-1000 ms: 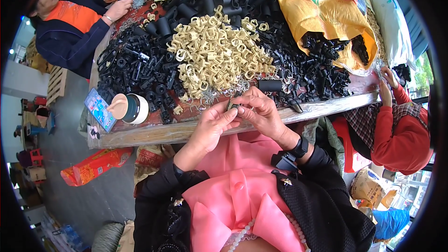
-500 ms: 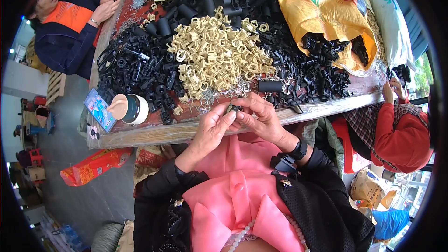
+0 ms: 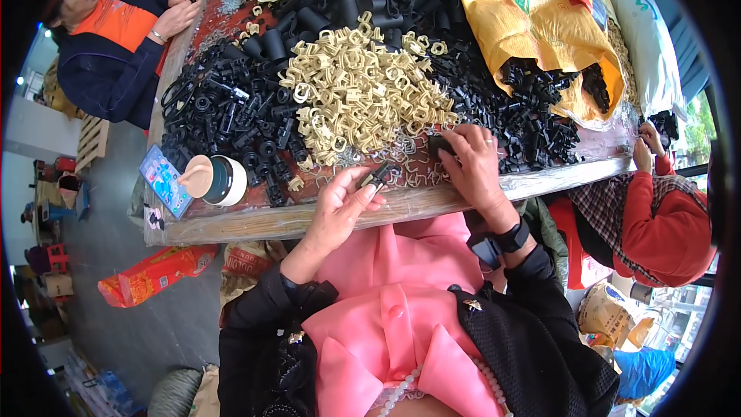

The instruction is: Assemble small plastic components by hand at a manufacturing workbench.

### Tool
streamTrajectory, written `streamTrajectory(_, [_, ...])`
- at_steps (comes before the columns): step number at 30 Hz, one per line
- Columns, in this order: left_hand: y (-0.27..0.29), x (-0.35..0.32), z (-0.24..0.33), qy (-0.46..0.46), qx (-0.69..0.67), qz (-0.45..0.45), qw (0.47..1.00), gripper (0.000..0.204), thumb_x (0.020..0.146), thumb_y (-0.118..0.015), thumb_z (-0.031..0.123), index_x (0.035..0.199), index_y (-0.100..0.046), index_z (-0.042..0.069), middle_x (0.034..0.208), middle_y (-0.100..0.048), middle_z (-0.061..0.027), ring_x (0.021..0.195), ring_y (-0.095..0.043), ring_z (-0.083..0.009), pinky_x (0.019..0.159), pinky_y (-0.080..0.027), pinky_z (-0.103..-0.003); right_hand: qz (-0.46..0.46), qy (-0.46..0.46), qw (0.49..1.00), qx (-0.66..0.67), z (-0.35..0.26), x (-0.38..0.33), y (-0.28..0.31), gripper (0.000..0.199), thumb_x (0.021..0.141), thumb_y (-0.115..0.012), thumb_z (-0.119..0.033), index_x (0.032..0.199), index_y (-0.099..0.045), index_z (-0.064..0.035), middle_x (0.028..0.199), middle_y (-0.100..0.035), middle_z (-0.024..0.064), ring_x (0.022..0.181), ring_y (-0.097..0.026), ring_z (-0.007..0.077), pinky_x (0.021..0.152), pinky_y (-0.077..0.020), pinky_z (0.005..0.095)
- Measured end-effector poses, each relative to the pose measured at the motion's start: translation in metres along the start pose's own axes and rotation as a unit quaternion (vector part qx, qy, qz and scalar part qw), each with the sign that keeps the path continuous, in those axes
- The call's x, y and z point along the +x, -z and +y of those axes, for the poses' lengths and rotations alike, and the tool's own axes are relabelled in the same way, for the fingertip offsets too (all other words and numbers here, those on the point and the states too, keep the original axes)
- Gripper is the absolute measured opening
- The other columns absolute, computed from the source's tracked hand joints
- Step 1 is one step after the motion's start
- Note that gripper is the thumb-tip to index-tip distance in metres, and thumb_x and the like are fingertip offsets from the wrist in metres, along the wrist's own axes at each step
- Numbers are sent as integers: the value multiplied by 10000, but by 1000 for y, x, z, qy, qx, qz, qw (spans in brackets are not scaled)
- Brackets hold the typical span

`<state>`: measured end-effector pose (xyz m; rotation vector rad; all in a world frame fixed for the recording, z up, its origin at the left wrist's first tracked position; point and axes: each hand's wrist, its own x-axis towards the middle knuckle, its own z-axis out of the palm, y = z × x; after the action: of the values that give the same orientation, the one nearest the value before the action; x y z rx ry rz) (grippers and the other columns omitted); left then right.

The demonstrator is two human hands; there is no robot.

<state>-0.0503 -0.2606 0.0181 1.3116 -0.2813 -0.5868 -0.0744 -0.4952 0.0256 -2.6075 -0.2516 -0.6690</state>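
Observation:
Pinched between the thumb and fingers of my left hand is a small black plastic fitting, just above the table's front edge. My right hand reaches over the table, its fingers closed round the right end of a short black tube; the hand hides part of the tube. Beyond both hands rises a heap of cream-coloured plastic clips. Bent metal wire pieces lie scattered at its near side.
Black fittings are piled at left, black tubes behind. A cup and phone stand near the left corner. An open yellow sack spills black parts at right. Co-workers sit at left and right.
My hands were together at the small black fitting. Now the right has let go and moved right and outward onto the black tube; the left still holds the fitting, slightly lower.

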Motion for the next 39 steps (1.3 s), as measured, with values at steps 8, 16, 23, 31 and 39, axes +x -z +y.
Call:
streamTrajectory(8, [4,0,1,18,-21,38,999,301,854,-485,127,1114,-447,-20,786,-553,-57,654,-523,-81,592,-447,-195,-70,-63,993,-70,23,-8,-1,373,663,-633,-146,1009,-522,-63,918,-512,82,864,-474,271,764,-356,367])
streamTrajectory(16, [6,-2,3,27,-26,36,999,308,845,-509,157,1103,-470,-5,684,-540,-29,566,-479,-59,497,-390,-171,-72,-58,970,225,-3,0,8,377,630,-647,-91,981,-513,-51,882,-518,79,825,-511,247,716,-412,326])
streamTrajectory(23, [6,-6,6,27,-32,16,999,314,844,-512,179,1096,-480,-5,663,-530,-24,542,-462,-58,479,-379,-170,-108,28,940,322,-36,3,7,414,598,-588,22,998,-512,-55,880,-520,78,828,-499,246,732,-423,307])
streamTrajectory(31, [6,-7,8,22,-23,-2,999,311,853,-496,189,1090,-484,-13,656,-523,-21,543,-460,-58,476,-374,-171,-115,29,925,361,-39,3,9,374,626,-562,20,994,-534,-42,912,-533,88,868,-498,237,767,-413,310])
streamTrajectory(39, [6,-8,17,42,22,-30,998,291,861,-478,176,1078,-488,-18,639,-510,-16,527,-447,-51,468,-364,-167,-134,53,909,392,-34,2,12,341,714,-623,-110,1032,-524,-32,916,-522,101,874,-497,233,777,-404,316])
